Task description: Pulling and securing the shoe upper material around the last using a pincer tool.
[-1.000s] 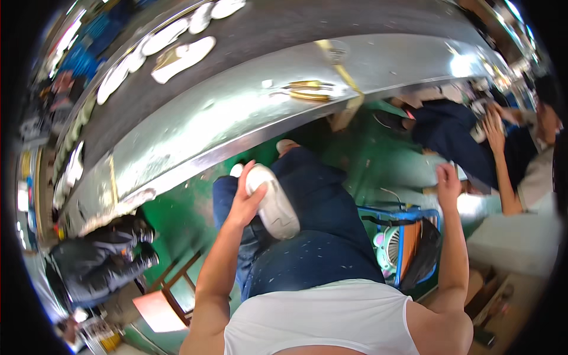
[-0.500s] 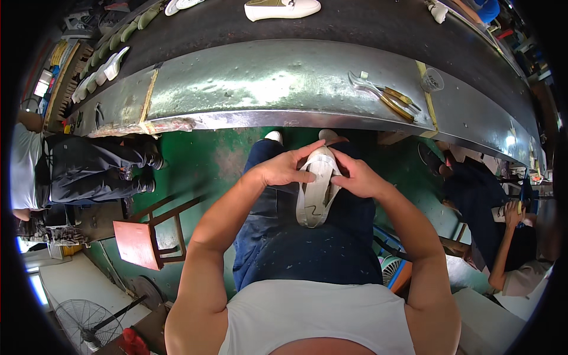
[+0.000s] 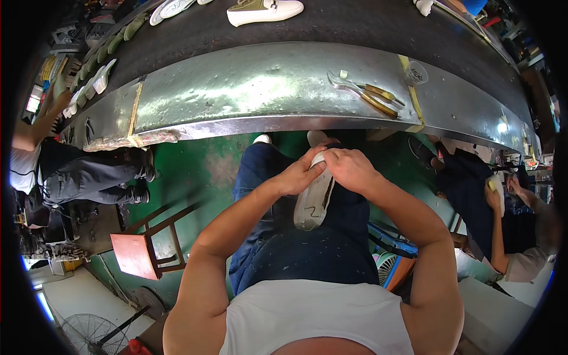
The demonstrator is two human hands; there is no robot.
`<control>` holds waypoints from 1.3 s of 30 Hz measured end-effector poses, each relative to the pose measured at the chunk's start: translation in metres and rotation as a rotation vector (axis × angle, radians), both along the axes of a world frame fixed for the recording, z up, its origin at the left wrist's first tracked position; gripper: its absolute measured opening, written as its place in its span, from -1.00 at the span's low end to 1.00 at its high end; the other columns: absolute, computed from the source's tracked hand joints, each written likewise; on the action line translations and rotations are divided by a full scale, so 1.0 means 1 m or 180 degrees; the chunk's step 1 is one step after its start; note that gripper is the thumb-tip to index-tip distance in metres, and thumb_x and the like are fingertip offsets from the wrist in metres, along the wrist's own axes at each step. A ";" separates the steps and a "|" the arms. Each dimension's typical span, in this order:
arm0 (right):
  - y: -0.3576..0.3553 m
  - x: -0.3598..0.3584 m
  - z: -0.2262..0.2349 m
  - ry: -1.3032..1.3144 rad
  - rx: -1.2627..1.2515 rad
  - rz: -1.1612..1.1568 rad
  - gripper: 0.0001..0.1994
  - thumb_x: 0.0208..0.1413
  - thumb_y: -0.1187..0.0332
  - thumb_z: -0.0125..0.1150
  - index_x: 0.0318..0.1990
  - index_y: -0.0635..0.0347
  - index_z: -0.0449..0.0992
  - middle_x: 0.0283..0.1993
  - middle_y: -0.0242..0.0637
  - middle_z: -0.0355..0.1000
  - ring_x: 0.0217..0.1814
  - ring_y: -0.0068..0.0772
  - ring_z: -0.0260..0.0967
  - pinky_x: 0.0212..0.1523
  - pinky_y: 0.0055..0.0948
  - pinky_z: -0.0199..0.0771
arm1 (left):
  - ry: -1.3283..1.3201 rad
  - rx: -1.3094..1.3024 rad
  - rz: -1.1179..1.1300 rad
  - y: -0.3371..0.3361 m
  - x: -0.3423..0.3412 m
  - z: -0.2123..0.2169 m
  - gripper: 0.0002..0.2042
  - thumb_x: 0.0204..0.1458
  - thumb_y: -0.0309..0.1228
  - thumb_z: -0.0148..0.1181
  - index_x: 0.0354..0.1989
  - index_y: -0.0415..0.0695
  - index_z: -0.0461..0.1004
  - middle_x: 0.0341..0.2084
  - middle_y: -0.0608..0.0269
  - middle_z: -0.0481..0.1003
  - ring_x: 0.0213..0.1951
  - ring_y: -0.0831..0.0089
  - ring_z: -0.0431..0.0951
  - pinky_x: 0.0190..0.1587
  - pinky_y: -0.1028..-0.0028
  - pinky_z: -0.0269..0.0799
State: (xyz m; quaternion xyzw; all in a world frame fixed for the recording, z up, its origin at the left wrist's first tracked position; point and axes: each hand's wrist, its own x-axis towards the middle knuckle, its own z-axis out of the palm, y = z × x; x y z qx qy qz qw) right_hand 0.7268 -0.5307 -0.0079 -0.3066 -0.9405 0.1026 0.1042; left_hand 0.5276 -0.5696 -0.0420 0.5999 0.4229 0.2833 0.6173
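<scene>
A pale shoe (image 3: 312, 207) rests over my lap with its whitish underside facing up and a dark squiggle near its close end. Its far end is gripped from both sides. My left hand (image 3: 299, 173) is closed around the left side of that end, thumb on top. Opposite it, my right hand (image 3: 353, 170) has its fingers bent over the tip, touching the left fingers. Both hands hide the far part of the shoe. Beyond them, on the metal bench edge (image 3: 219, 94), lie pincers (image 3: 371, 99) with yellowish-brown handles.
A clear cup (image 3: 416, 73) with small bits stands right of the pincers. On the dark belt (image 3: 331, 29) sits a white-soled shoe (image 3: 266, 13); several shoe parts (image 3: 92, 86) line the left. A stool (image 3: 136, 254) stands left. Co-workers sit at both sides; the right one holds a shoe (image 3: 497, 192).
My hands have drawn together over the shoe's far end, where before they were spread along its two sides. The shoe has turned slightly. Bench items appear shifted left as the view moved.
</scene>
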 end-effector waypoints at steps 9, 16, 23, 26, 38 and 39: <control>0.034 0.023 0.069 0.1015 0.0079 -0.0999 -0.70 0.08 0.15 0.31 -0.19 0.19 0.54 -0.27 -0.10 0.54 -0.23 -0.03 0.53 -0.17 -0.11 0.51 | -0.0335 -0.0159 0.0779 -0.021 -0.022 -0.015 -0.49 0.29 -0.29 0.13 0.35 -0.05 0.14 0.04 0.24 0.42 0.09 0.45 0.39 0.15 0.42 0.36; 0.108 0.043 0.100 -0.0396 0.0153 -0.1372 -0.60 0.10 0.17 0.27 0.01 0.24 0.52 -0.22 -0.13 0.53 -0.21 -0.05 0.51 -0.14 -0.20 0.50 | -0.1054 -0.0527 0.1006 -0.023 -0.032 -0.020 -0.53 0.30 -0.30 0.12 0.32 0.01 0.13 -0.02 0.32 0.40 0.03 0.54 0.39 0.10 0.46 0.38; -0.010 0.049 0.066 0.1159 -0.4319 -0.1471 -0.72 0.23 0.27 0.19 -0.02 0.28 0.49 -0.29 -0.32 0.53 -0.31 -0.56 0.50 -0.32 -0.54 0.47 | -0.1041 -0.0759 0.1035 -0.023 -0.045 -0.021 -0.47 0.31 -0.27 0.09 0.40 0.04 0.05 0.05 0.28 0.40 0.08 0.50 0.38 0.15 0.43 0.35; -0.060 0.026 0.043 0.1176 -0.5060 -0.1528 -0.70 0.27 0.23 0.14 -0.04 0.30 0.51 -0.25 -0.31 0.55 -0.30 -0.57 0.50 -0.33 -0.53 0.46 | -0.0991 -0.0754 0.0999 -0.022 -0.048 -0.026 -0.45 0.33 -0.25 0.04 0.43 0.05 0.01 0.08 0.25 0.40 0.10 0.48 0.38 0.18 0.42 0.32; -0.041 -0.002 0.002 0.1238 -0.5442 -0.1336 -0.76 0.34 0.31 0.03 -0.01 0.29 0.41 -0.03 -0.21 0.50 -0.09 -0.37 0.52 -0.17 -0.29 0.57 | -0.0246 -0.0437 0.0946 -0.016 -0.044 -0.010 -0.53 0.34 -0.32 0.00 0.38 -0.12 0.14 0.08 0.21 0.40 0.10 0.46 0.39 0.17 0.46 0.33; -0.041 -0.003 0.001 0.1058 -0.5192 -0.1233 -0.78 0.34 0.30 0.03 -0.05 0.29 0.41 -0.09 -0.21 0.52 -0.17 -0.38 0.53 -0.23 -0.29 0.57 | -0.0247 -0.0435 0.0962 -0.016 -0.043 -0.013 -0.53 0.34 -0.32 0.00 0.38 -0.12 0.14 0.08 0.21 0.40 0.10 0.46 0.39 0.17 0.46 0.33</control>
